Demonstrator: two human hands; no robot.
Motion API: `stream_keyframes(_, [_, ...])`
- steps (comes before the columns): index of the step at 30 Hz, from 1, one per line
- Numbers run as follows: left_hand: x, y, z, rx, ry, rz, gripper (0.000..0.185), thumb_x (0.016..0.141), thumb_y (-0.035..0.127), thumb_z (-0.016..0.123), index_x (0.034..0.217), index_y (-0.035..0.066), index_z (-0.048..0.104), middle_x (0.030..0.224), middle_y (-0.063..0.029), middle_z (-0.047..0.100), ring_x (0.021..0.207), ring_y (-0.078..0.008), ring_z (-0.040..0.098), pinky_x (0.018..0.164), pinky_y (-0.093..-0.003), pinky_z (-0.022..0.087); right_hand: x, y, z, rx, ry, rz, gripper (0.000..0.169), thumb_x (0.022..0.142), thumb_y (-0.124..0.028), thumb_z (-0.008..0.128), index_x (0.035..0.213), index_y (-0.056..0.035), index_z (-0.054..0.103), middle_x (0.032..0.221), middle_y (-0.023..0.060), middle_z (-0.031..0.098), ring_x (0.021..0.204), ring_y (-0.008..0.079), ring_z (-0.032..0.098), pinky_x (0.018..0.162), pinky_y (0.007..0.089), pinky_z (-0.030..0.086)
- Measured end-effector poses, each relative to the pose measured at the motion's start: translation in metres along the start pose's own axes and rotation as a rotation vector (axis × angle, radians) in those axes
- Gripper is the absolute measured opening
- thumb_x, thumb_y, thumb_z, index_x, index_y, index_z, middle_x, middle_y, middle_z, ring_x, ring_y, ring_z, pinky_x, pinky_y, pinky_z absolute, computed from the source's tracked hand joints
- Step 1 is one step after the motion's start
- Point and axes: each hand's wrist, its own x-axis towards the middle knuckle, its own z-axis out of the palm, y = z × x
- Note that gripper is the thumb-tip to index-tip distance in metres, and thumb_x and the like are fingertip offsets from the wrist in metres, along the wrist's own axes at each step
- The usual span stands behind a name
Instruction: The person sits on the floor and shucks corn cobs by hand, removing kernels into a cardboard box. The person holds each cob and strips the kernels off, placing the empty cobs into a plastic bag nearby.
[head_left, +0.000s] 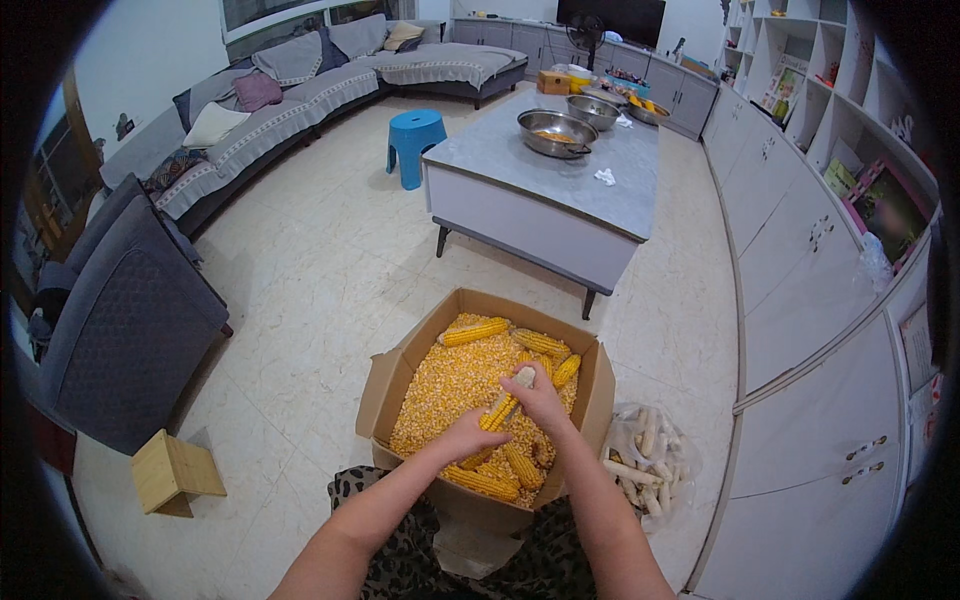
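Note:
Both hands hold one partly shelled corn cob (504, 405) above a cardboard box (427, 319). My left hand (469, 436) grips its lower end, where yellow kernels remain. Around the upper end, where the pale core is bare, my right hand (541, 397) is closed. Loose corn kernels (450, 379) fill much of the box. Whole ears lie on them: one ear (474, 331) at the far left, another ear (540, 342) at the far right, and several near ears (480, 482) by the front wall.
A clear plastic bag (652, 465) of bare cobs lies right of the box. Left stand a small wooden stool (176, 474) and a grey armchair (135, 322). Beyond are a coffee table (540, 217) with metal bowls (557, 133), a blue plastic stool (415, 146) and white cabinets (795, 285) along the right.

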Motion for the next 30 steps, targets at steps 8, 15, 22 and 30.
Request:
stream_keyframes(8, [0.014, -0.018, 0.005, 0.065, 0.078, 0.162, 0.036, 0.071, 0.02, 0.068, 0.1, 0.002, 0.055, 0.082, -0.0049, 0.059, 0.072, -0.0102, 0.054, 0.065, -0.0255, 0.044, 0.006, 0.017, -0.002, -0.144, 0.074, -0.103, 0.053, 0.068, -0.029, 0.074, 0.104, -0.0088, 0.041, 0.082, 0.0019, 0.051, 0.07, 0.0107, 0.048, 0.057, 0.0231, 0.04])
stream_keyframes(15, [0.009, -0.016, -0.003, -0.098, -0.008, 0.059, 0.035, 0.072, 0.02, 0.067, 0.099, 0.003, 0.053, 0.079, -0.0041, 0.057, 0.069, -0.011, 0.052, 0.064, -0.0258, 0.043, -0.006, -0.018, 0.003, 0.03, -0.111, 0.082, 0.047, 0.076, -0.026, 0.067, 0.112, -0.0138, 0.038, 0.085, -0.0015, 0.05, 0.062, 0.005, 0.043, 0.046, 0.0188, 0.032])
stream_keyframes(22, [0.003, -0.01, -0.004, -0.415, -0.143, -0.051, 0.03, 0.075, 0.016, 0.064, 0.098, 0.004, 0.049, 0.071, -0.004, 0.051, 0.055, -0.0136, 0.051, 0.046, -0.0265, 0.042, -0.005, -0.01, -0.001, 0.102, -0.166, 0.058, 0.049, 0.08, -0.026, 0.062, 0.119, -0.0137, 0.035, 0.082, -0.0031, 0.045, 0.059, 0.0036, 0.039, 0.045, 0.0194, 0.03])
stream_keyframes(30, [0.007, -0.005, 0.006, -0.46, -0.077, -0.074, 0.028, 0.077, 0.018, 0.063, 0.097, 0.005, 0.049, 0.07, -0.005, 0.051, 0.053, -0.0139, 0.052, 0.044, -0.0261, 0.042, 0.002, 0.008, 0.007, -0.069, -0.048, -0.031, 0.068, 0.078, -0.029, 0.065, 0.129, -0.0114, 0.025, 0.104, 0.0056, 0.048, 0.086, 0.0139, 0.048, 0.064, 0.0256, 0.043])
